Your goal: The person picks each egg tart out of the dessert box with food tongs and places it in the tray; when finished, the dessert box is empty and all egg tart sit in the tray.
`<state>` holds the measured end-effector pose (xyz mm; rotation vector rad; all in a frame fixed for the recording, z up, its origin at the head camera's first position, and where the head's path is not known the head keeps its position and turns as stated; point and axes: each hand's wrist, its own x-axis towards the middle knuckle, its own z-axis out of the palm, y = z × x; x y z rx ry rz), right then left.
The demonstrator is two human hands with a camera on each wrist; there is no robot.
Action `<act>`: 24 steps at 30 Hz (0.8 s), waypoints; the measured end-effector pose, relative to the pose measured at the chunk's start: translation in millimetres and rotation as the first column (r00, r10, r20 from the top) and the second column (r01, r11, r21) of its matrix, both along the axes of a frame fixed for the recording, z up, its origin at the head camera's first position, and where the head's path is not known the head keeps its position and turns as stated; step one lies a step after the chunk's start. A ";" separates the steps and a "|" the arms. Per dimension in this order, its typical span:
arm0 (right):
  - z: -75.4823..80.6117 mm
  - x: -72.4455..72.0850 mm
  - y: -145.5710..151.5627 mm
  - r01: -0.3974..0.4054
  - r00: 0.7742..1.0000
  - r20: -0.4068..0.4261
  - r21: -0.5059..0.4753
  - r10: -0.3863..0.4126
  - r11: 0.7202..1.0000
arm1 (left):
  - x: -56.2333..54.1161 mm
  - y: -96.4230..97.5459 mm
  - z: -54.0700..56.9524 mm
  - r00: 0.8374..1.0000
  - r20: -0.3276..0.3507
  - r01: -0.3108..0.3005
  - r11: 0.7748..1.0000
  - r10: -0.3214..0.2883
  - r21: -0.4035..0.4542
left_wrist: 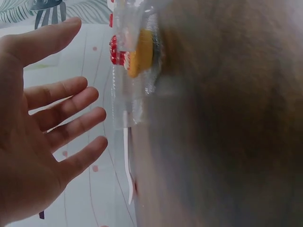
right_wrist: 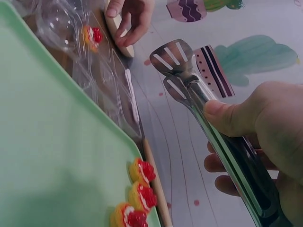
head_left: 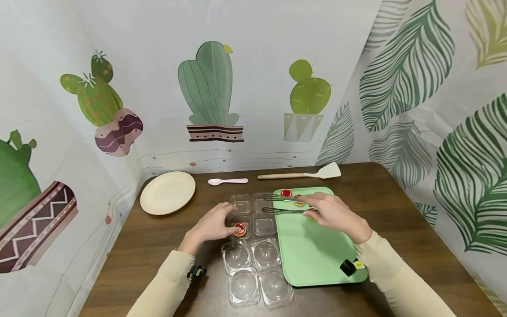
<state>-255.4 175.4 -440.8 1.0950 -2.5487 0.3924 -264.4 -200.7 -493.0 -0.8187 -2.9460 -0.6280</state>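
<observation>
My right hand (head_left: 332, 212) grips slotted metal tongs (right_wrist: 206, 101), which are held above the upper part of the green tray (head_left: 317, 255). Their two heads stand apart and point left over the clear plastic container (head_left: 264, 225). Three small tarts (right_wrist: 142, 196) with red tops and yellow bases sit along the tray's far side. Another tart (head_left: 239, 229) lies in the container's near left compartment. Beside it is my left hand (head_left: 211, 223), fingers spread and relaxed, holding nothing. In the left wrist view a gap shows between those fingers and the container wall.
The container's domed lid (head_left: 243, 286) lies toward me, left of the tray. A cream plate (head_left: 168, 193) is at the back left. Along the back edge lie a pale spoon (head_left: 229, 181) and a white spatula (head_left: 328, 171) with a wooden handle. A printed cloth backs the wooden table.
</observation>
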 end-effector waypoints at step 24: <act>-3.5 -1.9 -52.4 -0.129 0.991 -0.015 0.058 0.130 0.990 | 7.7 -17.4 -11.1 0.999 0.037 -0.019 1.000 0.019 -0.003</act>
